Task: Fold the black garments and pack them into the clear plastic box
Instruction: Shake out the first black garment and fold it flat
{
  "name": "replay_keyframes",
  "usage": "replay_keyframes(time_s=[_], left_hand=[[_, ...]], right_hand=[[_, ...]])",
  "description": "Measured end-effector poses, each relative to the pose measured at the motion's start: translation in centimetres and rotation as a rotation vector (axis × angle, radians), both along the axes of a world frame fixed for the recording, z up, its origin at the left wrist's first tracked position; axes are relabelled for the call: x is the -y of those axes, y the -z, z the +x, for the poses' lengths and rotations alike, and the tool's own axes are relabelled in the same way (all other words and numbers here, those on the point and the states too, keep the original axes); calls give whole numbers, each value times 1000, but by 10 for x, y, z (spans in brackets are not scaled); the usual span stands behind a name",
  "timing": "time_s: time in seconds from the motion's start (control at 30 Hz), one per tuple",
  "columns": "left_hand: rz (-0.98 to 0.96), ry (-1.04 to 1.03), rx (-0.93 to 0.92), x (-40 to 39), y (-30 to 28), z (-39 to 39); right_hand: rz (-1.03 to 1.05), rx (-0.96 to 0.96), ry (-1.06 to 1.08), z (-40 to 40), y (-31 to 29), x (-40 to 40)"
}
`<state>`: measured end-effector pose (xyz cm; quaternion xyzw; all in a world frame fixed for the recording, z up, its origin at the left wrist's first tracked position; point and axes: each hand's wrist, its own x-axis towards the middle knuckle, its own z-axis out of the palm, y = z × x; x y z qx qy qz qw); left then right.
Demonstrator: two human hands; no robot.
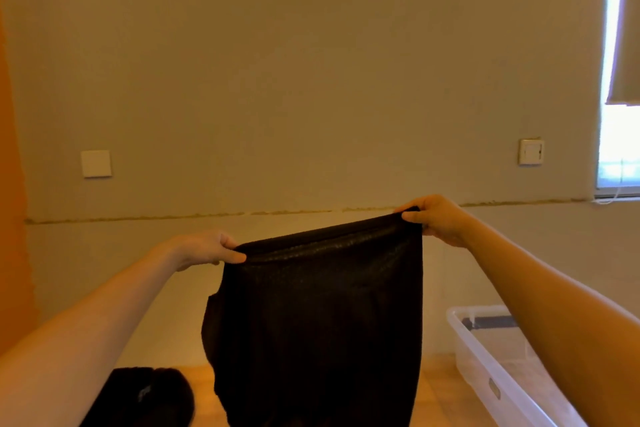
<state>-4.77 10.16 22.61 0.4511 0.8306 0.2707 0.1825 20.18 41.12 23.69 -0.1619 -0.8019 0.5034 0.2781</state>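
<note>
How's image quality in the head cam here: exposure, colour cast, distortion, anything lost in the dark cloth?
Head view: strong warm orange cast; window at the right edge blown out to white; black garment held up by left hand and right hand is underexposed, with only faint texture near its top hem; wide-angle bend shows in the wall seam; clear plastic box looks soft and low in contrast.

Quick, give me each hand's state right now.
Left hand: pinching the garment at its top edge.
Right hand: pinching the same edge's other end.
</note>
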Motion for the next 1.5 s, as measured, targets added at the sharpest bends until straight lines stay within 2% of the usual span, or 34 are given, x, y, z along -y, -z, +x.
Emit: replay_keyframes(time_s=[0.1,0.27,0.37,0.57,0.63,0.73,0.87,1.0,1.17,1.2,1.3,1.4,1.5], left_hand=[[115,-42,-17,1,5,-8],[299,-132,-47,-1,-1,2],[230,-89,-124,5,-15,3],[-77,-83,-505,7,-53,6],[-41,-126,-581,8,-65,4],[184,-213,-613,13,-72,-2],[338,-239,-531,21,-72,-6],[565,-257,-306,30,-89,-2],[839,-340,-296,30,-129,4],[833,-344,-324,28,-135,5],[637,-375,-405,24,-140,3],[723,-380,-284,26,-142,-1],[761,-358,-234,28,-142,-3]], right_hand=[[105,43,80,2,-1,-3],[188,-51,242,6,-8,-16],[249,-62,311,11,-13,-21],[331,-126,418,14,-33,-19],[370,-137,448,16,-45,-18],[362,-163,483,19,-62,-19],[286,-185,468,22,-80,-17],[272,-35,346,28,-92,-15],[340,-236,439,36,-117,-19],[372,-226,448,36,-120,-19],[503,-136,511,36,-117,-18],[520,-244,576,36,-114,-20],[508,-244,566,38,-118,-21]])
